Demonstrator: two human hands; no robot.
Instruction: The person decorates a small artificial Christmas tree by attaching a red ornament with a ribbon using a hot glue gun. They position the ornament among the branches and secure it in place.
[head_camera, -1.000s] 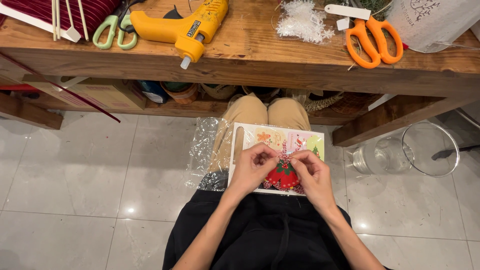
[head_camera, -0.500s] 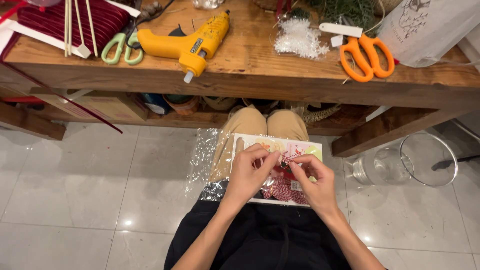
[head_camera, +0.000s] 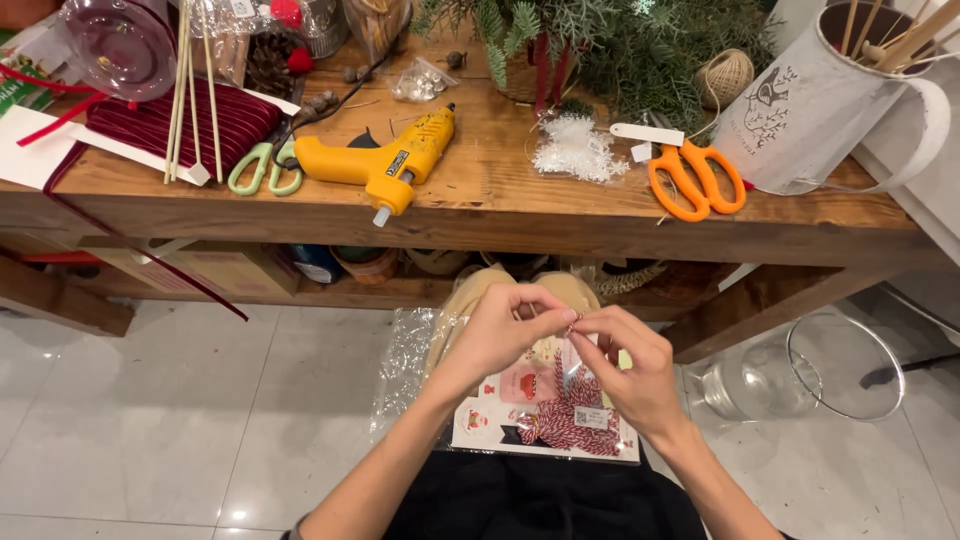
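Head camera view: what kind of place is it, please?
Probably a home craft corner used for festive decorating. A wooden workbench holds a yellow glue gun, orange scissors and evergreen sprigs, and both hands work red-and-white twine.

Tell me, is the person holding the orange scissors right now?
No: the orange scissors lie on the wooden table, while the left hand and right hand pinch red-and-white twine above the lap.
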